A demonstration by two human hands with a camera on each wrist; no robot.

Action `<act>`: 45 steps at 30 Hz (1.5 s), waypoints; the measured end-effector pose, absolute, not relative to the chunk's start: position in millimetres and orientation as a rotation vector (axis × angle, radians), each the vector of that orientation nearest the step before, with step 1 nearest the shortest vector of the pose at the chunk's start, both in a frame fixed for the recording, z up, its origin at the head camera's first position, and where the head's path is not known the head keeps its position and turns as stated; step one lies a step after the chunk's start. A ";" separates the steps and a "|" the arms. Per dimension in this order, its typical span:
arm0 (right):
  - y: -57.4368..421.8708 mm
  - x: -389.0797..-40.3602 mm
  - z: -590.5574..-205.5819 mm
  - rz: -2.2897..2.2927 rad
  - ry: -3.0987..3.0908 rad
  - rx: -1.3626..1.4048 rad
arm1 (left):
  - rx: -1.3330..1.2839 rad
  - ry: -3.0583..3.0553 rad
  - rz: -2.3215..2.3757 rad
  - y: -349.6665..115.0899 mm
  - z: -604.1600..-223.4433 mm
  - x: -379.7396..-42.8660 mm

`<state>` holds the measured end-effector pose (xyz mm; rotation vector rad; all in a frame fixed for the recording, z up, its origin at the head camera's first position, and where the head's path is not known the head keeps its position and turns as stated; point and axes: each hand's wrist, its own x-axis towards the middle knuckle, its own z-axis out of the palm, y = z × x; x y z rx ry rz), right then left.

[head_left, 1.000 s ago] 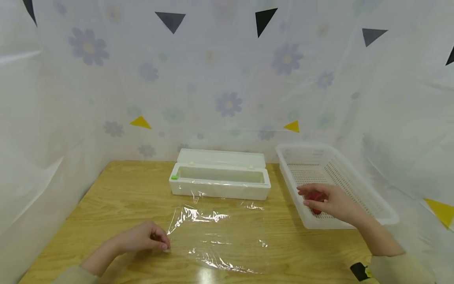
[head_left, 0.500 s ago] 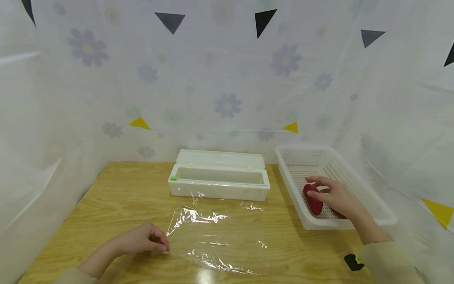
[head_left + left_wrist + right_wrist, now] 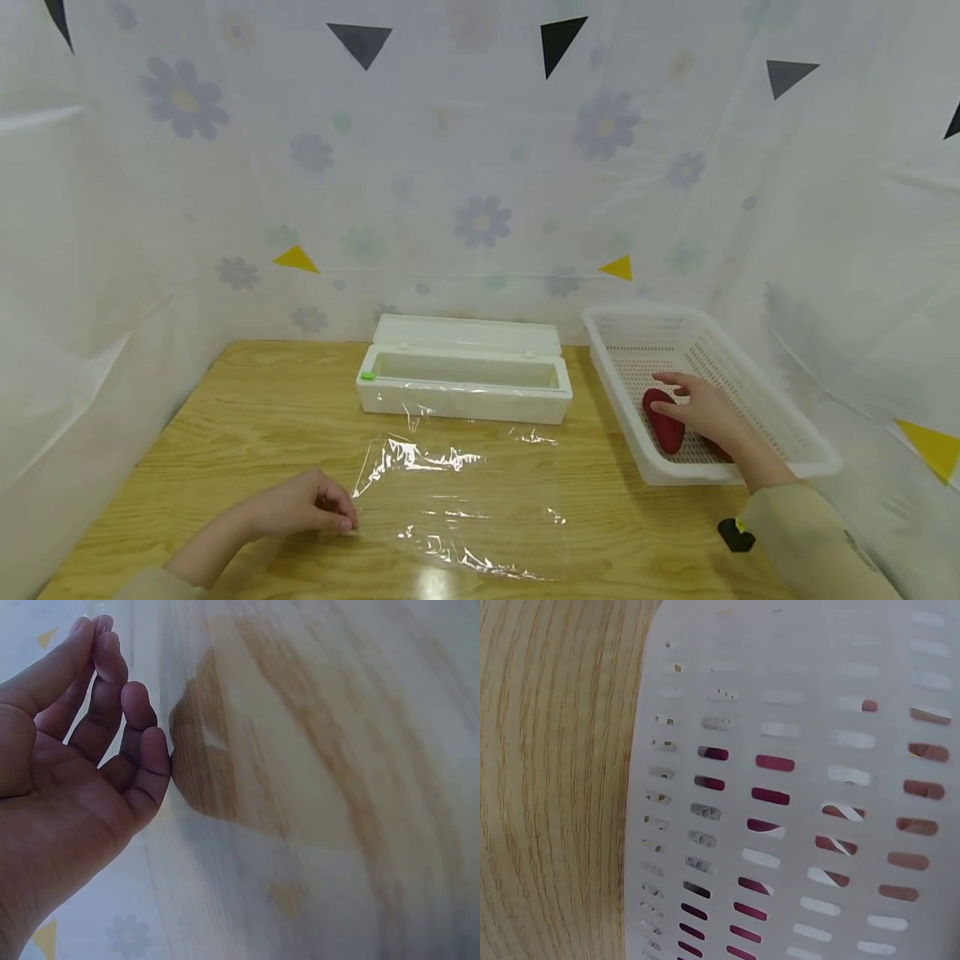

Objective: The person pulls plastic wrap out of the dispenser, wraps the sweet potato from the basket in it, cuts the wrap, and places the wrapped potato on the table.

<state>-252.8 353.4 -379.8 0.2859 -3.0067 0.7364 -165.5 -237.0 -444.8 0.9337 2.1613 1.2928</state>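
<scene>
Wood-grain surface (image 3: 247,400), boxed in on three sides by translucent sheeting (image 3: 480,167) printed with pale flowers, black and yellow triangles stuck on.

Landmark: long white box (image 3: 465,379), lid tipped back, mid-surface toward the rear wall. Small green tab on its left end.

Clear film sheet (image 3: 465,500) flat on the surface just in front of the box, wrinkled, glare along edges. Left hand (image 3: 300,504) at the film's left edge, front-left of the box; thumb and fingertips curled together, pinching the film edge against the surface.

White perforated basket (image 3: 750,375) just right of the box. Red oblong item (image 3: 663,421) lying inside near the basket's front wall. Right hand (image 3: 705,408) inside the basket, fingers draped over the item, thumb on its near side; grip closing round it, item resting on the basket floor.

Head view only: whole layout, box, film, both hands. Left wrist view: palm (image 3: 67,795) and curled fingers (image 3: 112,682) close up, blurred wood behind, film barely readable. Right wrist view: basket side wall (image 3: 795,780) from outside, red showing through the slots, wood at left; hand itself not visible there.

In the way: basket's front wall and the right hand cover part of the red item. Small black object (image 3: 733,535) on the surface at the right sleeve (image 3: 810,542), front-right of the box.
</scene>
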 end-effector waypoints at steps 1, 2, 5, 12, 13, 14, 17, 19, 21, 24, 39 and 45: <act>354.0 -254.5 -381.1 0.726 -3.015 0.279 | 0.936 2.162 1.292 -236.9 -444.7 -165.4; 354.5 -256.0 -382.2 0.722 -3.024 0.274 | 0.938 2.161 1.293 -237.0 -444.4 -165.2; 355.2 -259.0 -383.7 0.729 -3.055 0.268 | 0.939 2.160 1.294 -237.3 -444.8 -165.1; 354.8 -264.9 -382.8 0.681 -3.148 0.275 | 0.914 2.166 1.292 -239.3 -445.0 -163.9; 355.5 -266.0 -383.0 0.665 -3.160 0.267 | 0.909 2.169 1.288 -239.2 -444.8 -163.7; 355.9 -266.8 -383.6 0.655 -3.171 0.257 | 0.906 2.172 1.287 -239.2 -444.5 -163.3; 357.7 -268.6 -385.9 0.658 -3.196 0.247 | 0.907 2.171 1.284 -238.6 -443.8 -162.2; 359.0 -269.7 -388.6 0.683 -3.205 0.251 | 0.909 2.164 1.289 -238.1 -443.2 -161.7; 359.8 -270.4 -391.2 0.709 -3.203 0.261 | 0.910 2.155 1.298 -237.7 -442.7 -161.4; 361.7 -271.5 -395.5 0.743 -3.195 0.262 | 0.910 2.155 1.302 -237.2 -442.4 -160.7; 368.1 -270.6 -399.3 0.754 -3.170 0.226 | 0.921 2.151 1.319 -232.4 -442.0 -159.2; 370.5 -271.0 -395.4 0.784 -3.142 0.227 | 0.916 2.150 1.320 -232.1 -444.8 -162.2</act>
